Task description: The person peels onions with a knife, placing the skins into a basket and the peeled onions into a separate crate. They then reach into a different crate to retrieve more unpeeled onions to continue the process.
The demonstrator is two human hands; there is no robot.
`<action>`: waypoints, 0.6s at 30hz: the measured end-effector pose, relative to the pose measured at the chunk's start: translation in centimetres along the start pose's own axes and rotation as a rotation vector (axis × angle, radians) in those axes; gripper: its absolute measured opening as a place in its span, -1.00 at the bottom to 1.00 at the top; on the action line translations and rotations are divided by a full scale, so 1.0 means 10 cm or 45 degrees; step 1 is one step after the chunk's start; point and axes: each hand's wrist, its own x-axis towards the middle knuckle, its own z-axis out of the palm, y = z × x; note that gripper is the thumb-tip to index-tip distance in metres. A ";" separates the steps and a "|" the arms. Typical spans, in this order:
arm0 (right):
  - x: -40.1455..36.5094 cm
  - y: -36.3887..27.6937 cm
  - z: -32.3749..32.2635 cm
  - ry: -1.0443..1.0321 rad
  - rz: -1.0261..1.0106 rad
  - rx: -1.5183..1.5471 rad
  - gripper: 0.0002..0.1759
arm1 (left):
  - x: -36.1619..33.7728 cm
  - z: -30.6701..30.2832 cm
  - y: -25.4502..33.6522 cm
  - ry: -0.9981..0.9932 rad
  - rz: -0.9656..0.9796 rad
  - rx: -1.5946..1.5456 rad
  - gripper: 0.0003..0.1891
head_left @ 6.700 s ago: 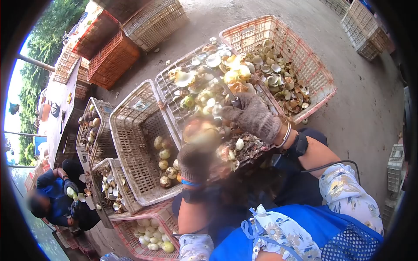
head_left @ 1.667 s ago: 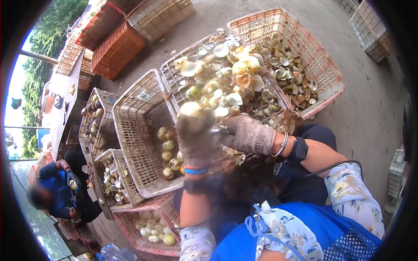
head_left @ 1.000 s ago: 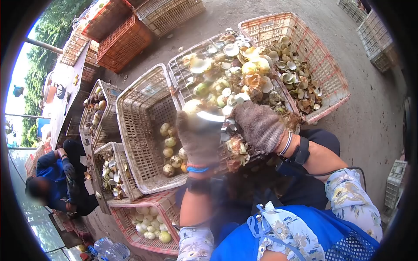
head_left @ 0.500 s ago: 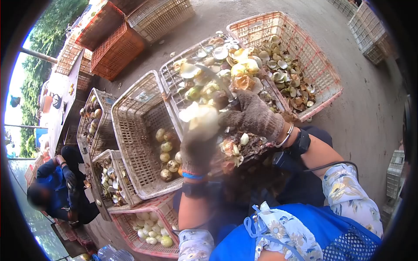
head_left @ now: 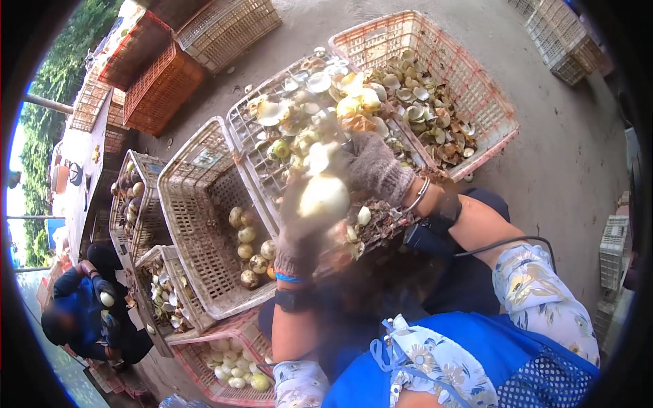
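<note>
My left hand (head_left: 299, 248), in a brown knit glove and smeared by motion, is closed around a peeled white onion (head_left: 325, 196). Just to its right, my right hand (head_left: 382, 168), gloved too, has its fingers wrapped round a knife; the blade is hard to make out against the onions. Beneath both hands lies a crate-like rack (head_left: 239, 127) heaped with onions and cut peel (head_left: 272, 112). Dark, wet scraps (head_left: 384, 223) lie below my right hand.
A pale crate (head_left: 178, 183) with several unpeeled onions (head_left: 249, 234) stands left. A pink crate (head_left: 204, 360) holds peeled onions. Behind, a red-white crate (head_left: 486, 88) contains peel. Orange crates (head_left: 160, 88) are stacked at back left. A co-worker (head_left: 78, 309) sits far left, holding an onion.
The onion in my left hand has moved slightly down and right in view, and its round face shows more clearly. My right hand stays close by. The co-worker's hands have moved apart.
</note>
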 end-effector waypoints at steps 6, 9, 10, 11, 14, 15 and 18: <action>-0.04 -0.52 -0.30 0.175 -0.025 -0.354 -0.63 | -0.07 -0.42 -0.30 0.083 0.050 -0.712 -0.12; -0.26 -0.74 -0.25 -0.140 0.155 0.362 -0.65 | -0.01 -0.50 -0.47 0.248 0.356 0.547 -0.21; -0.32 -0.77 -0.19 -0.324 0.304 0.871 -0.64 | -0.04 -0.50 -0.50 0.241 0.350 0.544 -0.21; -0.36 -0.74 -0.10 -0.321 0.167 0.919 -0.64 | -0.06 -0.40 -0.37 0.267 0.413 0.796 -0.21; -0.36 -0.63 0.01 -0.098 0.050 0.440 -0.66 | -0.15 -0.13 -0.11 0.349 0.092 0.175 -0.18; -0.37 -0.62 0.02 -0.104 0.050 0.440 -0.66 | -0.16 -0.09 -0.08 0.360 0.073 0.328 -0.17; -0.38 -0.61 0.05 -0.010 0.061 0.396 -0.67 | -0.12 -0.20 -0.16 0.263 0.323 0.838 -0.16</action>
